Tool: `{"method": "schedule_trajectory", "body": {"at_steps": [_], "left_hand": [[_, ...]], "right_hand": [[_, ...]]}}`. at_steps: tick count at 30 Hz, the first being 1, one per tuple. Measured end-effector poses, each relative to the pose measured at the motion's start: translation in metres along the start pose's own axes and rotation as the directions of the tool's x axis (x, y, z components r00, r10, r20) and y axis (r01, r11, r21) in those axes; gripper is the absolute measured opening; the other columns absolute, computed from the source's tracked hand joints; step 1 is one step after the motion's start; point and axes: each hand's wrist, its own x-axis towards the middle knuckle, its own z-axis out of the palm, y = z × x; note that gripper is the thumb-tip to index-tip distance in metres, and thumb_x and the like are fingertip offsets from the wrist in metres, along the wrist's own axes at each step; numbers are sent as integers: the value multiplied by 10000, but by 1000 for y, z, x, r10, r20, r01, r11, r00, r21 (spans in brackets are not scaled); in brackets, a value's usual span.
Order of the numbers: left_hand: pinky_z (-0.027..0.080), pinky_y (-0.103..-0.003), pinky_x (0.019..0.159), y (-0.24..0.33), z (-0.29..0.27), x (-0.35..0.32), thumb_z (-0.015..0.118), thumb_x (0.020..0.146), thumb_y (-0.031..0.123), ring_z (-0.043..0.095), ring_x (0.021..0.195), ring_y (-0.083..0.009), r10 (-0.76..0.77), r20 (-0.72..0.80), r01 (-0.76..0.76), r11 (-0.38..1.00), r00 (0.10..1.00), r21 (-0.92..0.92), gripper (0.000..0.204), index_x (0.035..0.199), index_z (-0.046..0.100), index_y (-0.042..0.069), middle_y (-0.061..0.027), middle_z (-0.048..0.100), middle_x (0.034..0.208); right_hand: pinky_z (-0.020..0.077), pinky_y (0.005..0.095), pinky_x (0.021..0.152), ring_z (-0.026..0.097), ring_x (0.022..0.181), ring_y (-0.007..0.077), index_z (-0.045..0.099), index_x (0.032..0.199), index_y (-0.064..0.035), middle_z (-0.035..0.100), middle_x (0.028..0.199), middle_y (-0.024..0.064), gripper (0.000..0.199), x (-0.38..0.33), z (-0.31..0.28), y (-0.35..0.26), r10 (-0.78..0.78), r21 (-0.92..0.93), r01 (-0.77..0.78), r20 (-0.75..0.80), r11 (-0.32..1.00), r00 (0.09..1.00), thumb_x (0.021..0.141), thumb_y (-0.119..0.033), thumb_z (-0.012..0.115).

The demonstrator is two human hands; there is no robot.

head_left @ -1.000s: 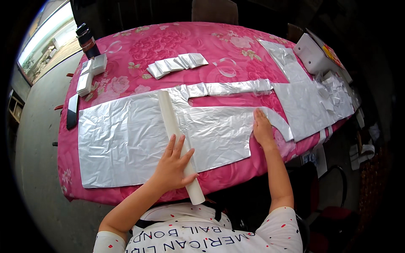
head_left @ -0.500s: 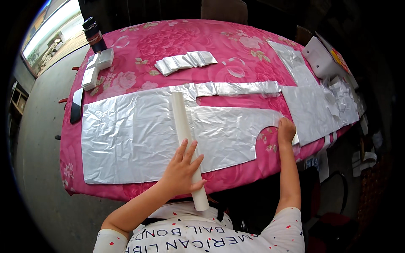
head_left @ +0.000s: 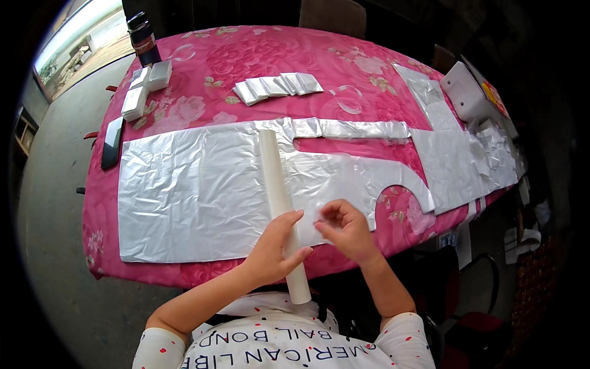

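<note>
A shiny white plastic sheet [head_left: 184,197] with rounded cut-outs lies flat across the table, lightly creased. Across its middle lies a long white tube [head_left: 273,166], its near end reaching past the table's front edge. My left hand [head_left: 267,249] rests over the tube's lower half, thumb and index finger apart across it, the other fingers hidden. Just right of the tube, my right hand [head_left: 347,229] is raised with fingers curled together, pinching what looks like a thin clear layer of the plastic sheet. The film at its fingertips is hard to make out.
Folded white packets [head_left: 276,88] lie fanned out beyond the sheet. Small white stacks [head_left: 134,103], a dark phone [head_left: 112,144] and a dark bottle [head_left: 142,40] line the left side. More plastic sheeting [head_left: 448,160] and a white box [head_left: 468,92] occupy the right.
My right hand has come left from the sheet's right end to beside the tube, drawing thin film along. My left hand's fingers have drawn in from spread over the tube.
</note>
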Motion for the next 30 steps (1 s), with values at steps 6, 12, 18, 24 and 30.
{"method": "schedule_trajectory", "body": {"at_steps": [6, 12, 18, 24, 30], "left_hand": [[511, -272, 726, -7, -73, -5, 613, 851, 173, 634, 817, -162, -468, 277, 526, 570, 840, -631, 260, 1031, 562, -7, -121, 640, 923], [507, -278, 627, -56, -191, -52, 613, 812, 117, 621, 675, -150, -690, 60, 622, 607, 721, -495, 148, 914, 586, 14, -87, 640, 809], [483, -244, 611, -73, -245, -68, 636, 762, 72, 594, 656, -127, -734, -4, 715, 662, 679, -226, 196, 931, 581, -11, -67, 621, 769], [485, -264, 637, -87, -256, -69, 637, 726, 40, 599, 699, -155, -591, -147, 608, 783, 793, 133, 254, 957, 566, -37, -79, 621, 814], [405, -397, 911, -48, -176, -35, 570, 692, -37, 487, 1061, -342, 148, -232, 103, 588, 961, 802, 349, 1040, 556, -26, -167, 512, 1159]], "right_hand": [[456, 323, 834, 580, 949, 285, 538, 1138, -5, 589, 1050, 162, 417, -40, 74, -21, -163, -150, 259, 466, 954, 870, 777, -167, 668], [478, 361, 673, 587, 844, 252, 566, 948, -22, 597, 932, 115, 380, -75, 67, -1, -305, -706, 285, 102, 648, 947, 727, -293, 714], [488, 398, 606, 626, 677, 311, 583, 880, -8, 626, 723, 159, 472, -79, 59, 14, 227, -743, -134, 24, 656, 974, 730, -449, 663], [497, 404, 642, 630, 684, 346, 604, 883, 20, 632, 722, 206, 466, -77, 51, 14, 328, -660, -247, -2, 710, 945, 751, -426, 624], [493, 404, 651, 629, 706, 348, 617, 883, 14, 635, 743, 199, 444, -77, 46, 14, 364, -652, -275, 2, 706, 931, 753, -410, 621]]}}
